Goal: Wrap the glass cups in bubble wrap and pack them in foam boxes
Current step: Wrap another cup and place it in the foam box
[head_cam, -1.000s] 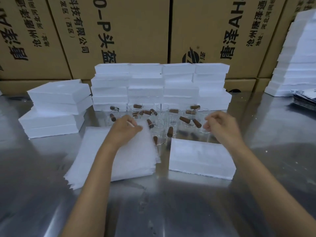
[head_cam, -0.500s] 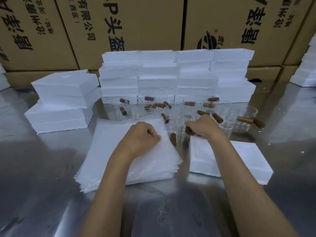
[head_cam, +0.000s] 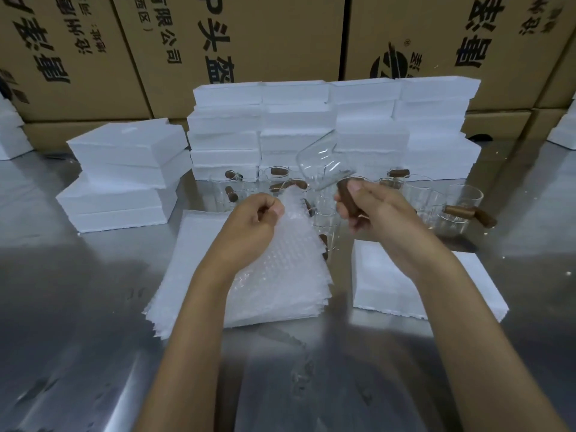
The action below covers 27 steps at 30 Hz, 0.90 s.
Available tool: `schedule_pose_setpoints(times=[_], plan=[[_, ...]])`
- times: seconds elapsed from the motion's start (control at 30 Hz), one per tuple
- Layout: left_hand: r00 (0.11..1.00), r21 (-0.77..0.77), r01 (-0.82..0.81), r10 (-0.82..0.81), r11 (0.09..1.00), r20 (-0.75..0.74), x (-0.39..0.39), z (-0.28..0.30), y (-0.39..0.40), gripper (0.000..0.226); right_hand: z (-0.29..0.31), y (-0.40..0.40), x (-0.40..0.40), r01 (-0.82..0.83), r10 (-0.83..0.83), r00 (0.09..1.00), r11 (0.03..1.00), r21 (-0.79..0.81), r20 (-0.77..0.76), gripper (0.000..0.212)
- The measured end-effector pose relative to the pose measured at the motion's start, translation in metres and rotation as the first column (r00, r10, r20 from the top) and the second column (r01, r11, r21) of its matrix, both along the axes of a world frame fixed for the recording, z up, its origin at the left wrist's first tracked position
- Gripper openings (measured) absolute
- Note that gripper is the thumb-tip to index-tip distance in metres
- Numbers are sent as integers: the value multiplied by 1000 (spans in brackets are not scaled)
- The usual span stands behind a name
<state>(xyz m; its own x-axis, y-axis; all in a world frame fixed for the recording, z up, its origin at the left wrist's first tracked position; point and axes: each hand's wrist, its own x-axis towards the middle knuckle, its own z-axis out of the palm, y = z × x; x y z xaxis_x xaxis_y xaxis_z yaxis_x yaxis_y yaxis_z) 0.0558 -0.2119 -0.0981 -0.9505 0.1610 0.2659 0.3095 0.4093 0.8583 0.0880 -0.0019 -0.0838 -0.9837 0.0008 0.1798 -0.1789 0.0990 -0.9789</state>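
Observation:
My right hand [head_cam: 374, 210] grips the brown wooden handle of a clear glass cup [head_cam: 321, 163], lifted and tilted above the table. My left hand [head_cam: 255, 219] pinches the far corner of the top bubble wrap sheet [head_cam: 290, 254] and lifts it off the stack of sheets [head_cam: 199, 244]. Several more glass cups with brown handles [head_cam: 436, 201] stand behind both hands. A flat white foam box [head_cam: 386, 285] lies on the table under my right forearm.
Stacks of white foam boxes [head_cam: 330, 126] form a wall behind the cups, with another stack [head_cam: 124, 169] at the left. Big cardboard cartons [head_cam: 280, 35] line the back. The steel table [head_cam: 78, 338] is shiny.
My right hand took a cup by its handle and raised it off the table. My left hand lifted the corner of the top bubble wrap sheet.

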Motion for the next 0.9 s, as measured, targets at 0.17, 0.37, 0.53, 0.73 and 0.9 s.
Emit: schedule_pose_setpoints(times=[0.17,0.37,0.53,0.73,0.9], plan=[[991,268,-113,129,957,-43,2,4,-3,20,-6,-1,5,10,-3,1000,934,356,-22,32],[918,288,-94,195,953,-346,16,16,11,18,-12,-22,10,111,-13,988,751,651,-153,14],[866,125,-165,204,978,-456,24,10,30,10,-8,-19,12,140,68,959,727,672,-273,15],[869,197,-285,340,938,-359,20,6,26,10,-7,-5,8,143,27,950,848,511,-311,16],[902,277,-275,346,921,-257,18,6,25,11,-3,3,9,94,41,948,911,401,-315,16]])
